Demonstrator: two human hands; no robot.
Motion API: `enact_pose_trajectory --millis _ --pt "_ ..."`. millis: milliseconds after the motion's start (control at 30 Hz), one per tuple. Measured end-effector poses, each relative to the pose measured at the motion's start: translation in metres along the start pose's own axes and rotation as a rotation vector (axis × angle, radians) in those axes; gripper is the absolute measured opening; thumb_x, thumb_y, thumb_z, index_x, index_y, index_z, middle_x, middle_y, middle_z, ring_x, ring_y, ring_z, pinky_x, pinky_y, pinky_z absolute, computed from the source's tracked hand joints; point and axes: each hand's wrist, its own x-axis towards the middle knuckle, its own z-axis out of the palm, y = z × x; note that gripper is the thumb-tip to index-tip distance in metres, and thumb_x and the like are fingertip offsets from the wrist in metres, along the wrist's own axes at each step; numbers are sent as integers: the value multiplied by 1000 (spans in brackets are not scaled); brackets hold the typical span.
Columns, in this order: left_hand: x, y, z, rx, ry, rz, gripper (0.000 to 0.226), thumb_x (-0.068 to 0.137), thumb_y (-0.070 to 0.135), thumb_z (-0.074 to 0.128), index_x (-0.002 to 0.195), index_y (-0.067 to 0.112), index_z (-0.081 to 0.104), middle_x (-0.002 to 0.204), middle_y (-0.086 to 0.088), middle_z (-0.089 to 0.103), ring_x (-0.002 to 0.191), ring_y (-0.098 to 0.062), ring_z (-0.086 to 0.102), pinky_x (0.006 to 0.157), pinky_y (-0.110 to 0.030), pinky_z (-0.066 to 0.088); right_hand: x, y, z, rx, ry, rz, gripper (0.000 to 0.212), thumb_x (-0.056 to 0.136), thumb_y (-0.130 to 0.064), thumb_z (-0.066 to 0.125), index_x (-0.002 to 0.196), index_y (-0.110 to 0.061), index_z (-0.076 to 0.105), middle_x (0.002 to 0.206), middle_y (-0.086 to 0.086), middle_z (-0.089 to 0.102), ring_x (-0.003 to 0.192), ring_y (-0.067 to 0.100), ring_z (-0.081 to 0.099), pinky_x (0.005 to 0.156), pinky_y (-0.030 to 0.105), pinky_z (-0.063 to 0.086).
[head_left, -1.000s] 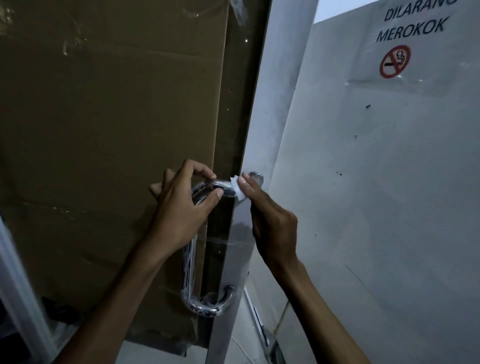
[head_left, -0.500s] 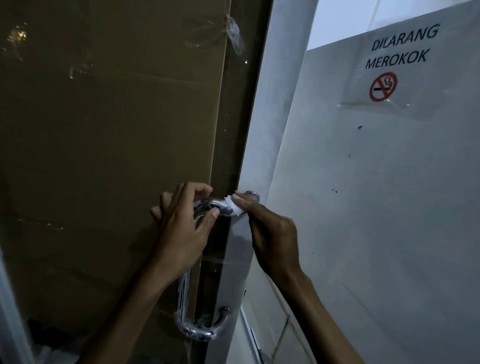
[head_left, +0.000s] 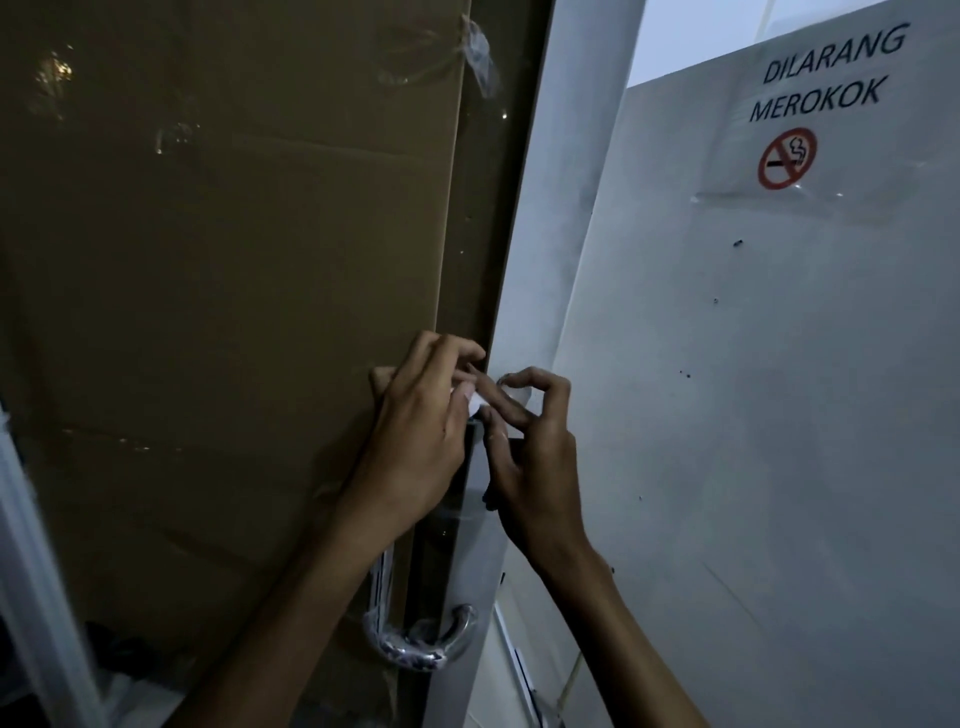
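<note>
Head view: you face a glass door (head_left: 470, 218) backed with brown cardboard (head_left: 234, 312), hung beside a pale frame (head_left: 524, 234). Both your hands meet at the top end of the metal handle (head_left: 415, 652). Your left hand (head_left: 415, 436) comes in from the lower left with its fingers curled over the handle's top bend, which it hides; the thumb tip ends right at a small white scrap (head_left: 474, 402). Your right hand (head_left: 537, 462) comes in from the lower right. Its thumb reaches left and lies against the scrap, the forefinger arches just above it, and the two appear to pinch the scrap's edge, though the contact itself is too small to tell for sure; the remaining fingers are folded toward the palm. The scrap sits on the handle's top bend, between the two thumbs, close to the door's edge. The work in hand reads as stripping the wrapping from the handle. It looks barely begun: only this scrap is lifted, while crinkled clear film (head_left: 382, 618) covers the shaft below your left wrist and the lower bend. What remains, by this judgement, is to pull the scrap free and unwind the film down the whole handle. Clear tape (head_left: 480, 52) holds the cardboard near the top of the door. On the pale wall (head_left: 727, 467) to the right hangs a no-smoking sign (head_left: 826, 98).
</note>
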Motion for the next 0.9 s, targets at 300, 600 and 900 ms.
enact_pose_trajectory --millis 300,600,900 --pt "-7 -5 -7 363 58 194 23 98 9 62 105 30 71 107 15 70 93 -14 61 85 -41 29 6 3 -20 42 389 -5 25 104 -3 50 126 -13 44 111 -7 79 45 20 55 42 43 49" --pt "-12 -22 -16 397 72 214 35 93 6 71 124 21 75 118 5 77 102 -19 64 89 -35 27 21 35 0 -83 422 227 46 103 -34 59 142 -23 36 117 -1 61 67 9 66 60 25 54" --pt "-45 -39 -11 370 -12 149 55 102 29 52 155 13 48 160 1 47 145 -12 46 110 -39 28 30 53 0 -201 175 400 56 106 -58 37 153 -28 37 148 5 54 119 26 63 89 59 59"
